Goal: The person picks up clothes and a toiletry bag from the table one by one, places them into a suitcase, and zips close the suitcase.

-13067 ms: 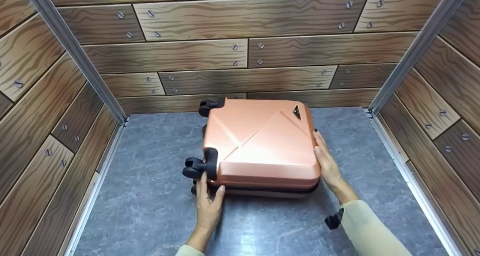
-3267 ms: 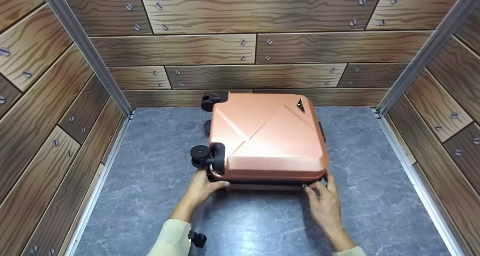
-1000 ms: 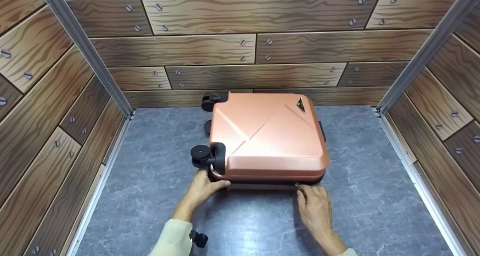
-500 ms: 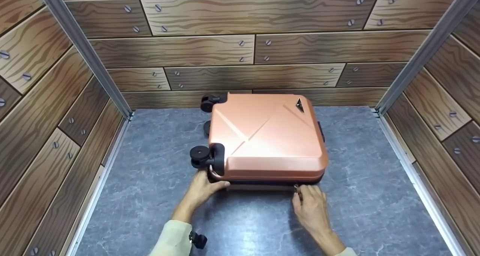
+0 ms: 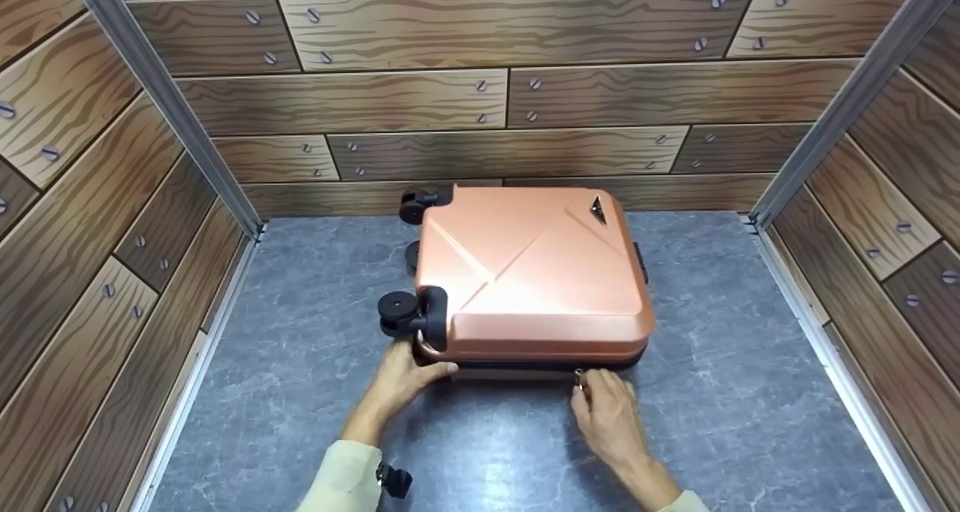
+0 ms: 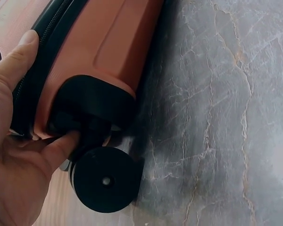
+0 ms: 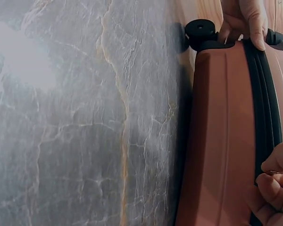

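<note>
A rose-gold hard-shell suitcase (image 5: 532, 264) lies flat on the floor, its black wheels (image 5: 397, 313) toward the left. My left hand (image 5: 405, 377) grips its near left corner; in the left wrist view the thumb of that left hand (image 6: 19, 155) lies on the black zipper band (image 6: 48, 28), with the fingers bent in beside a wheel (image 6: 106, 179). Along the near side, my right hand (image 5: 609, 414) pinches a small metal zipper pull (image 5: 578, 377). Thumb and forefinger of the right hand (image 7: 276, 188) meet over the zipper band (image 7: 264, 103) in the right wrist view, mostly covering the pull.
The floor (image 5: 315, 287) is grey and marble-patterned. A wood-print back wall (image 5: 420, 99) stands just behind the suitcase, and similar side walls with metal edge strips (image 5: 817, 347) enclose the space. A black strap mount (image 5: 395, 480) sits on the left sleeve.
Since a second ago, my right hand has slid left along the suitcase's near side with the zipper pull. The left hand keeps its grip on the corner; earlier the right hand lay at the right end.
</note>
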Tool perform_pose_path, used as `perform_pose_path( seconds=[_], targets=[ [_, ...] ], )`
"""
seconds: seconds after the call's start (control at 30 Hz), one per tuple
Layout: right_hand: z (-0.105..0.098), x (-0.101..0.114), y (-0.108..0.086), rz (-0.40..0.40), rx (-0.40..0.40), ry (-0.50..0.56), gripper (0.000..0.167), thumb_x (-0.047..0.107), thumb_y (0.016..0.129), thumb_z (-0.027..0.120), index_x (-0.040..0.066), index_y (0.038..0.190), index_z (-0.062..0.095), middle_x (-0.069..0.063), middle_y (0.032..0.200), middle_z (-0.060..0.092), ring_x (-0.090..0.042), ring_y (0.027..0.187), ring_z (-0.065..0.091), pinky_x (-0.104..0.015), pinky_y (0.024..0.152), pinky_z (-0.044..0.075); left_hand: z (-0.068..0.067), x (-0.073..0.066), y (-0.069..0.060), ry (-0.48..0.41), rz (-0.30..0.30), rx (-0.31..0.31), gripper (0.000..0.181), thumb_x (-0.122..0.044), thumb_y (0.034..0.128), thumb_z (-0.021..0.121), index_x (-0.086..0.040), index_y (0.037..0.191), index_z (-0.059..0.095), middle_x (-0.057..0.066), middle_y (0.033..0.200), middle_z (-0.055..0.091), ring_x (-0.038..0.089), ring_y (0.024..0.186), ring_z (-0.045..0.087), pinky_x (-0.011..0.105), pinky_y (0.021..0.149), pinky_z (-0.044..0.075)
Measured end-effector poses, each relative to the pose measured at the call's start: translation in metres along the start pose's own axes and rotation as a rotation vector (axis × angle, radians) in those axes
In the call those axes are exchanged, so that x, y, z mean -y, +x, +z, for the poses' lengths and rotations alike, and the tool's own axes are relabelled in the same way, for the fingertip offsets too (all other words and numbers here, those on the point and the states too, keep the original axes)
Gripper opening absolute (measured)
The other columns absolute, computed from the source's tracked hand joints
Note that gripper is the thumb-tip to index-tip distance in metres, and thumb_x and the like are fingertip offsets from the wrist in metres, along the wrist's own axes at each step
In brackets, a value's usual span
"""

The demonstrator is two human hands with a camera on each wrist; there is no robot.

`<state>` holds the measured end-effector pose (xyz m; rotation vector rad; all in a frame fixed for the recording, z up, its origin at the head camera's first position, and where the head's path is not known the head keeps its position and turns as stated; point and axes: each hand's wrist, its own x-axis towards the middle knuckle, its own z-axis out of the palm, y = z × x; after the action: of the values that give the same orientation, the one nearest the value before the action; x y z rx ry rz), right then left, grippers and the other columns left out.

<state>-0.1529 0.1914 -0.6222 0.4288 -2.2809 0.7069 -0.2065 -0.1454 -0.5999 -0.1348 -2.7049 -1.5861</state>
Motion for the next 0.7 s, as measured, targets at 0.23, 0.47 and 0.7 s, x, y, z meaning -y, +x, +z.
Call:
perform_pose_path(
  seconds=[0.23,0.47,0.7],
  targets=[
    [-0.002,0.0,0.001,-0.018,-0.003,0.015,0.017,-0.003,0.078,0.073,0.006,0.08,0.06,0.001,0.07,0.05,-0.017,0.064,0.05,-0.037,0.06,0.043,-0.002,0.003,-0.005,-0.152,-0.031,0.021,0.074,-0.035,0.0823,0.091,-0.002,0.14,0.058,0.012,0.125,0.072,0.026,0.119,0.067,0.045,0.107,0.052],
    [-0.003,0.001,0.0,0.013,0.018,0.022,0.02,-0.007,0.077,0.075,0.006,0.081,0.06,0.003,0.071,0.051,-0.016,0.065,0.049,-0.039,0.06,0.046,-0.013,-0.008,-0.007,-0.381,-0.032,-0.204,0.114,-0.019,0.0819,0.092,-0.015,0.167,0.016,0.021,0.153,0.054,0.033,0.14,0.054,0.047,0.122,0.038],
    [-0.003,0.003,-0.001,0.044,0.039,0.002,0.021,-0.007,0.078,0.076,0.006,0.081,0.06,0.002,0.072,0.051,-0.016,0.065,0.05,-0.037,0.058,0.047,-0.034,-0.037,0.003,-0.071,0.129,-0.242,0.106,-0.035,0.0806,0.093,-0.02,0.167,0.032,0.015,0.17,0.034,0.037,0.159,0.029,0.056,0.128,0.024]
  ],
)
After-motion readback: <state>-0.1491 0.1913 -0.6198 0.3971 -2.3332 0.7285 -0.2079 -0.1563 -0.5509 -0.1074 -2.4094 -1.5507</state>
